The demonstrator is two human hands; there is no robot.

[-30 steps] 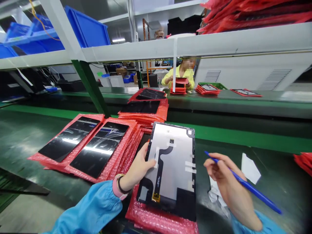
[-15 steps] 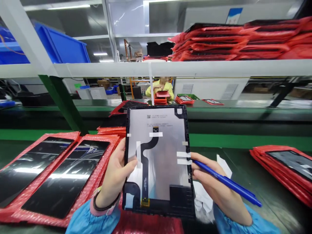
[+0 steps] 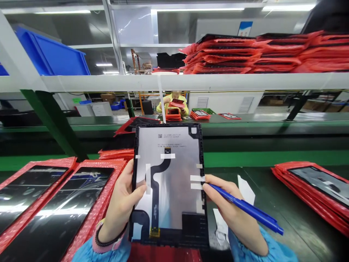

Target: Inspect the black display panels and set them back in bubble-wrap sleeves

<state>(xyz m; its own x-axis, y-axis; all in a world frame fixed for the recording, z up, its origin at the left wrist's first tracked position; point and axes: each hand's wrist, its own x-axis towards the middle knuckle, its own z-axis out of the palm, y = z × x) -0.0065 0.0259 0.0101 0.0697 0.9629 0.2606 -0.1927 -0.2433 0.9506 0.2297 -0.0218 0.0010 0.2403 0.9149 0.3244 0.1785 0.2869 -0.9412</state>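
Note:
My left hand (image 3: 122, 198) grips the left edge of a tablet screen panel (image 3: 176, 193), thumb on its silvery back. The panel is tilted up towards me, with a black ribbon cable (image 3: 155, 196) running down it and white tape strips (image 3: 197, 178) near its right edge. Between the fingers of my right hand (image 3: 231, 207) is a blue pen (image 3: 248, 208), slanting down to the right. The right thumb and forefinger are at the panel's right edge, beside the tape strips; whether they pinch the edge, I cannot tell.
Glossy black screens (image 3: 68, 211) lie on red bubble wrap at left. A red-wrapped stack (image 3: 311, 185) stands at right, near crumpled white paper (image 3: 247, 191). Overhead, a shelf (image 3: 117, 83) bears more red-wrapped stacks (image 3: 223, 54) and a blue bin (image 3: 54, 54). Across the bench works another person (image 3: 174, 103).
The view has shifted slightly, so most things sit further left. My right thumb and forefinger have come closer together at the panel's edge. Both hands keep their holds.

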